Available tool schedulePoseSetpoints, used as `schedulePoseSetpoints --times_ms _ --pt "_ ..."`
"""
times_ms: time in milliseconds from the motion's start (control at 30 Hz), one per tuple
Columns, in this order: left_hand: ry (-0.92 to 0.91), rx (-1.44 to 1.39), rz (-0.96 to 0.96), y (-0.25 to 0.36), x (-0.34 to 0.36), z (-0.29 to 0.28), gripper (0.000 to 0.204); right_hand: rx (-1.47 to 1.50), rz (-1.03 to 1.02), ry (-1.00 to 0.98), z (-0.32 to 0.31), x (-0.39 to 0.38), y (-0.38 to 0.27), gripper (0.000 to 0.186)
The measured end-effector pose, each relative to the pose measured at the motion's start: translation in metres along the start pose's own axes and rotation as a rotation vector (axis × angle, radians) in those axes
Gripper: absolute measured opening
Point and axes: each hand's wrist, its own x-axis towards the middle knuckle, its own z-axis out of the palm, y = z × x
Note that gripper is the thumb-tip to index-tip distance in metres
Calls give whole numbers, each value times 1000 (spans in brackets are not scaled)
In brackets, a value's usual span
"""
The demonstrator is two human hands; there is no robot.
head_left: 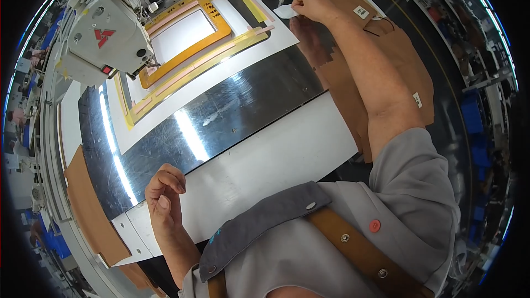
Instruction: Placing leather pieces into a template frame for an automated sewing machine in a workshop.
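Where our right hand (309, 6) reaches: out over the far right side, thumb and fingertips pinching a small white piece (285, 11).
Left hand (166, 194): loosely curled, with nothing visible in its grasp, over the near edge of the metal plate (270, 96); we cannot tell whether it touches.
White piece: at our right fingertips, just beside the brown pieces (406, 63), which lie spread and overlapping beneath our right forearm.
Plate: shiny and scratched, reflecting bright light, with the white desk (276, 144) showing along its near side.
Sheet (141, 131): white, lying on the plate.
Frame (187, 56): orange, rounded at the corners, over the sheet, bordered by yellow and pink strips (207, 55).
Machine head (105, 36): pale, at our upper left, beside the frame.
Brown panel (93, 207): along the plate's left end.
Blue bins (472, 118): beyond, on our right.
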Motion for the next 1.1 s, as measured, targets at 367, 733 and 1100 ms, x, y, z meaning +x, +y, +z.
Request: schedulePoseSetpoints --times_ms 367,733,1100 --pt "114 -40 -238 -23 62 37 49 606 -195 -14 -3 -89 -145 17" --pt "62 99 -232 -37 105 31 31 550 -645 141 33 -92 -199 23" --pt "240 408 -101 -47 142 -22 25 655 -324 -270 45 -40 -145 28"
